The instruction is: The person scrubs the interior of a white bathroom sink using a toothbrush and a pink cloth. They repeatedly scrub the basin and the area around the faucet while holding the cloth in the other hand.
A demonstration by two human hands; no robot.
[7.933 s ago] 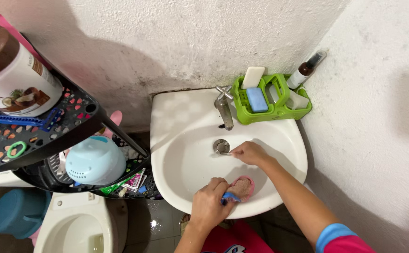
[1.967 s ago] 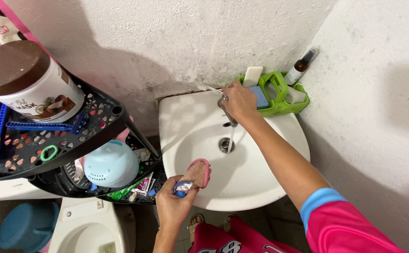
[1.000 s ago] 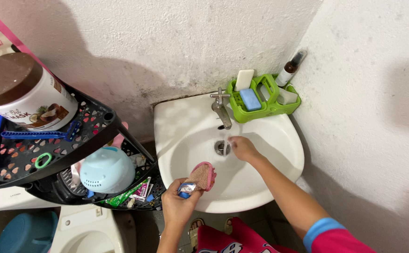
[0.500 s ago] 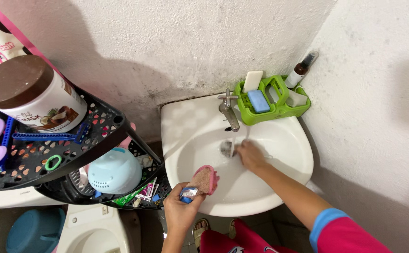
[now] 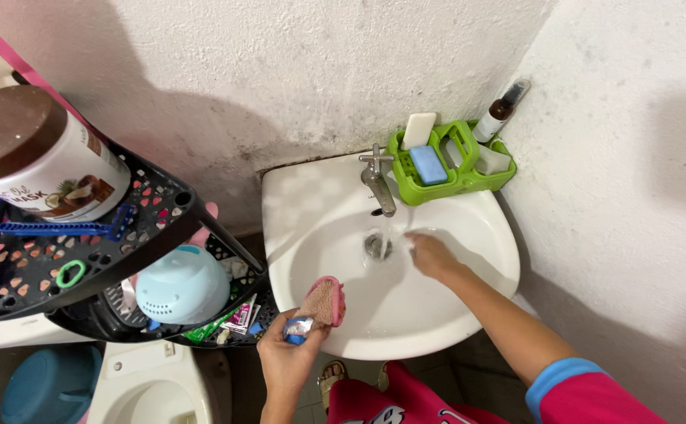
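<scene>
My left hand (image 5: pixel 286 360) is at the front rim of the white sink (image 5: pixel 296 196), closed on a pink pad with a brown face (image 5: pixel 323 301) and a small blue piece under it. My right hand (image 5: pixel 431 254) is inside the basin, just right of the drain (image 5: pixel 376 246) and of the water running from the metal tap (image 5: pixel 378 182). Its fingers are bunched around a thin pale stick (image 5: pixel 420 232) that is blurred.
A green soap holder (image 5: pixel 457 174) with blue soap (image 5: pixel 428 165) and white soap (image 5: pixel 419 129) sits on the sink's back right, beside a small brown bottle (image 5: pixel 500 110). At left a black rack (image 5: pixel 147 235) carries a brown-lidded jar (image 5: pixel 33 153) and a pale blue dome (image 5: pixel 182 284). Below are a toilet (image 5: pixel 147 385) and a blue bucket (image 5: pixel 37 385).
My right hand went from the drain up to the tap, water started running, and the hand came back down beside the stream. My left hand lifted the pad to the front rim.
</scene>
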